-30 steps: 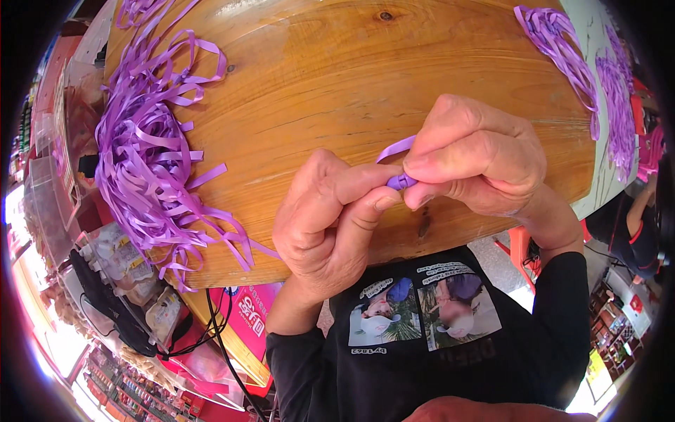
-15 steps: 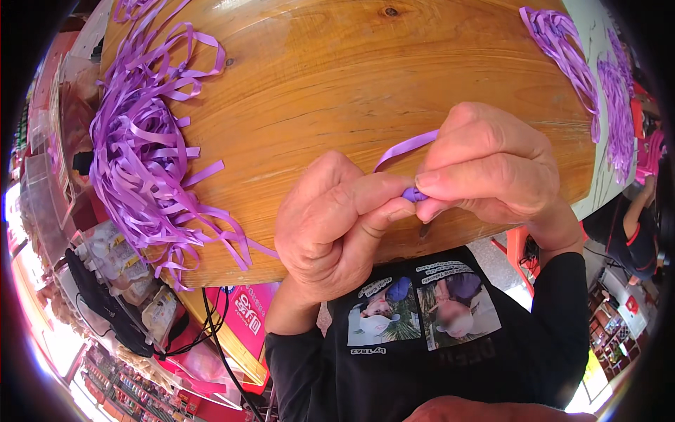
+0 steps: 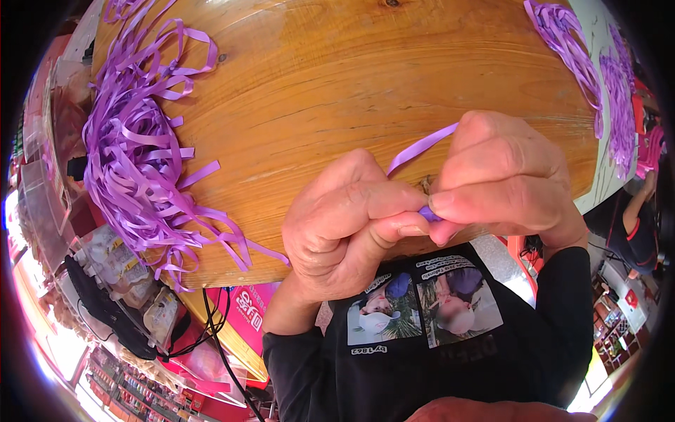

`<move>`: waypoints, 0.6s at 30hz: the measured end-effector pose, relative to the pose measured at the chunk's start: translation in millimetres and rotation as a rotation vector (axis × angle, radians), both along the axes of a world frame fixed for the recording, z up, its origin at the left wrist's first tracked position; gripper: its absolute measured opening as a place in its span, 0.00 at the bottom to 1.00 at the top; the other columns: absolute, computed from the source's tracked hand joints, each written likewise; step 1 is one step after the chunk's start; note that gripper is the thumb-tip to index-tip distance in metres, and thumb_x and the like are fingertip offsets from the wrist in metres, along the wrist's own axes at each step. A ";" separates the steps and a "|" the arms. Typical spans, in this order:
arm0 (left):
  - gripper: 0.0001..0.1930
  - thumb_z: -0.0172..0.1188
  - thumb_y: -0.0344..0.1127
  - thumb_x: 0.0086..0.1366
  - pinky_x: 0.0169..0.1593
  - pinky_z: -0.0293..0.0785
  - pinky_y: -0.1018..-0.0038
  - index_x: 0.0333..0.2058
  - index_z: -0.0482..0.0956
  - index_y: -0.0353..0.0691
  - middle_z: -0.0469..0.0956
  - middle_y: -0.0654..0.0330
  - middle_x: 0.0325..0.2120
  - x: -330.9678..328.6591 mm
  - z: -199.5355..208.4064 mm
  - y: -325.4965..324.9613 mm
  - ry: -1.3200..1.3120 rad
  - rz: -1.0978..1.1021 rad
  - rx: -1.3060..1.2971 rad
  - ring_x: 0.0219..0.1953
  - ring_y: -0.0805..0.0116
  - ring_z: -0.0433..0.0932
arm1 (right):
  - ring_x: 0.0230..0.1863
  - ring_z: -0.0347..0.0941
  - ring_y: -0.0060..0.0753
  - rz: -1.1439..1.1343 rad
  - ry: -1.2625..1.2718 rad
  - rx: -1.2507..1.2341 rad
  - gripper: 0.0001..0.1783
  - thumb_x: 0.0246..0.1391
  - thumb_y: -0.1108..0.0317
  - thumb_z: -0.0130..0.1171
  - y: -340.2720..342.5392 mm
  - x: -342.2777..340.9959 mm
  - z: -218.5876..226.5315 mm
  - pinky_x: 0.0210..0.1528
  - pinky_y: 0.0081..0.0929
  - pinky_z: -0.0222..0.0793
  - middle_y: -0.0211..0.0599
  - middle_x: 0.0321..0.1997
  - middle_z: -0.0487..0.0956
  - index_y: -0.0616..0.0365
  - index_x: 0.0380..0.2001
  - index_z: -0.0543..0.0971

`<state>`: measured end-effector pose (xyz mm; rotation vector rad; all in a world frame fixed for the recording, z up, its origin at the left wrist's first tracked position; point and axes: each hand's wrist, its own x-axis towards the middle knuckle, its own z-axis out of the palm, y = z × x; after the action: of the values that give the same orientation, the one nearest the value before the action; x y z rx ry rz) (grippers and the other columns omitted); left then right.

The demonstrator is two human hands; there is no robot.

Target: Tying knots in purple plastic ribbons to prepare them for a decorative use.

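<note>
Both my hands meet above the near edge of the wooden table, pinching one purple ribbon [image 3: 423,148] between them. My left hand [image 3: 351,225] is closed, thumb and forefinger pressed together at a small bunched or knotted part of it. Close beside, my right hand [image 3: 503,179] grips the same part with its thumb and fingertips. Only a little darker purple shows between the fingertips; the rest of that part is hidden. A strip of the ribbon curves out behind the hands over the tabletop. One thin strand from the pile reaches toward my left wrist.
A large tangled pile of purple ribbons [image 3: 137,155] covers the table's left side. Another bundle of ribbons [image 3: 569,53] lies at the far right, with more ribbons [image 3: 617,105] on a white surface beyond. Clear plastic bins [image 3: 46,200] and a black bag [image 3: 102,309] stand left of the wooden table [image 3: 316,70].
My two hands have shifted slightly right and nearer to me, still pinching the ribbon. Less of the bunched part shows between the fingertips.
</note>
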<state>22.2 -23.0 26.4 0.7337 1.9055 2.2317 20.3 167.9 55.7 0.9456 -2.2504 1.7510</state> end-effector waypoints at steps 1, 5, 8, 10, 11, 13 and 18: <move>0.08 0.66 0.29 0.52 0.25 0.63 0.77 0.31 0.81 0.35 0.77 0.63 0.24 0.2 -0.4 0.3 -0.003 0.000 0.000 0.21 0.72 0.67 | 0.23 0.70 0.27 0.002 0.007 -0.001 0.18 0.30 0.74 0.72 -0.4 0.7 0.1 0.21 0.22 0.62 0.32 0.27 0.76 0.58 0.30 0.78; 0.07 0.65 0.30 0.54 0.24 0.62 0.77 0.32 0.80 0.35 0.77 0.63 0.24 -0.2 -1.3 -0.6 0.006 -0.019 0.005 0.21 0.72 0.66 | 0.22 0.70 0.27 -0.015 0.027 -0.003 0.19 0.30 0.75 0.71 -1.4 1.7 0.2 0.21 0.22 0.61 0.33 0.27 0.77 0.59 0.31 0.78; 0.07 0.64 0.30 0.55 0.24 0.62 0.77 0.32 0.80 0.35 0.77 0.63 0.24 -0.8 -2.8 -1.2 0.010 -0.043 0.015 0.21 0.72 0.66 | 0.22 0.69 0.27 0.009 -0.006 -0.012 0.19 0.29 0.76 0.71 -0.8 1.2 -1.2 0.21 0.22 0.60 0.35 0.27 0.77 0.60 0.31 0.78; 0.06 0.64 0.30 0.55 0.24 0.62 0.77 0.32 0.80 0.35 0.77 0.62 0.23 -0.2 -4.6 -0.9 -0.003 -0.053 0.025 0.21 0.72 0.66 | 0.22 0.69 0.27 0.018 0.011 -0.017 0.19 0.29 0.76 0.71 0.1 0.0 -3.8 0.21 0.23 0.59 0.35 0.27 0.77 0.60 0.31 0.78; 0.06 0.64 0.30 0.55 0.24 0.62 0.77 0.32 0.80 0.35 0.77 0.62 0.23 0.5 -5.7 -0.5 -0.013 -0.049 0.033 0.21 0.72 0.66 | 0.22 0.69 0.27 0.020 0.015 -0.019 0.19 0.29 0.77 0.71 0.3 -0.6 -5.6 0.21 0.23 0.59 0.35 0.27 0.77 0.60 0.31 0.78; 0.06 0.64 0.30 0.56 0.24 0.62 0.77 0.32 0.80 0.36 0.76 0.62 0.23 2.0 -8.4 0.7 -0.030 -0.048 0.038 0.21 0.72 0.66 | 0.22 0.69 0.27 0.059 0.069 -0.024 0.19 0.30 0.77 0.71 0.8 -1.9 -9.2 0.21 0.23 0.58 0.34 0.26 0.77 0.60 0.31 0.78; 0.07 0.65 0.31 0.55 0.25 0.60 0.78 0.31 0.80 0.35 0.72 0.63 0.21 4.7 -10.7 1.7 -0.077 0.056 0.022 0.21 0.72 0.65 | 0.22 0.69 0.28 0.034 0.065 -0.007 0.18 0.30 0.76 0.71 0.8 -6.9 -13.8 0.21 0.23 0.61 0.34 0.26 0.76 0.60 0.31 0.78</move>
<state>26.9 -21.4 15.8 0.5947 1.8909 2.2824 13.4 168.7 41.9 1.0299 -2.1997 1.7143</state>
